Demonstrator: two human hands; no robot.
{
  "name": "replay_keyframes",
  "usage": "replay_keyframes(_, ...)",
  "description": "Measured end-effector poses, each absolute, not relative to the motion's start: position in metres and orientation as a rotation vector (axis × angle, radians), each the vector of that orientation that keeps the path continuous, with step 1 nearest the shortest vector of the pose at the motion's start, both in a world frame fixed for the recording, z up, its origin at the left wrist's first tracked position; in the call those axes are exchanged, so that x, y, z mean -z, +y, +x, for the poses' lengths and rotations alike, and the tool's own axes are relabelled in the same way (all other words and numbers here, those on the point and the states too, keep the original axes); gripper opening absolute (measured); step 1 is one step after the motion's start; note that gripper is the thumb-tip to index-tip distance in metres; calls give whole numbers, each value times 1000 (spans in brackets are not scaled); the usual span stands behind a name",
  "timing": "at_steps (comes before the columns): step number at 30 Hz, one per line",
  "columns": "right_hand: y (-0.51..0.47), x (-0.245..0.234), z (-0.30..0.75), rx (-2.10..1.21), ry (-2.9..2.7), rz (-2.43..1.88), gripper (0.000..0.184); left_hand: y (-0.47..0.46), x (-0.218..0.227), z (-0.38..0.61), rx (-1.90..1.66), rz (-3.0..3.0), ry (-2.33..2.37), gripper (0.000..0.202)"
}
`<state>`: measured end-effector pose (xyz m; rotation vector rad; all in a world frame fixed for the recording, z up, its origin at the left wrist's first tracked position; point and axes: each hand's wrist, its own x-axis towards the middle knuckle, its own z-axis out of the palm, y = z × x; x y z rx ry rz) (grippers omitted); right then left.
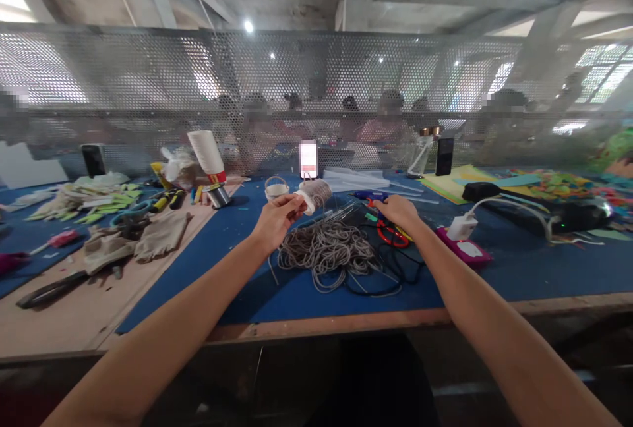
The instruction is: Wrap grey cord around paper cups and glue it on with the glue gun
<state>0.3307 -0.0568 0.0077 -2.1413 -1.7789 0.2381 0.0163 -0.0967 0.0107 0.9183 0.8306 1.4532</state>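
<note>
White panels (30,165) stand at the far left, followed by a dark phone (93,161) and a heap of pale and lime-green strips (106,201). Nearer the edge, a black-handled tool (54,290) lies beside a worn beige glove (162,237) on a pinkish board (163,285). Next comes a tilted stack of paper cups (206,153), with a shiny metal can (218,196) just in front of it. On the blue worktop (291,307) sits a small pale basket (275,188) with a handle, behind the person's left grip (283,213). That grip is closed on a white cup wound with grey cord (319,194), held tilted in the air above a loose tangle of grey cord (329,249); a lit phone (308,155) stands behind it. Clear strips (353,180) lie beyond the tangle. To their right, the right grip (390,208) is at a blue glue gun (363,195), though I cannot tell whether the fingers close around it. Red-handled scissors (393,236) lie just below that hand. Farther right are a glass jar (419,158), another upright phone (444,155), yellow sheets (448,184), a white plug (461,226) on a magenta block (483,257), and colourful scraps (558,188).
</note>
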Motion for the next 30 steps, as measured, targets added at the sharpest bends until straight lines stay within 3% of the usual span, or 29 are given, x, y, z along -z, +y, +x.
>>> replay_keyframes(26, -74, -9, 320, 14, -1867, -2247, 49, -102, -12, 19, -1420, 941, 822, 27)
replay_keyframes(30, -79, -10, 312, 213, -1809, -1985, 35, -102, -13, 20, -1417, 935, 817, 31)
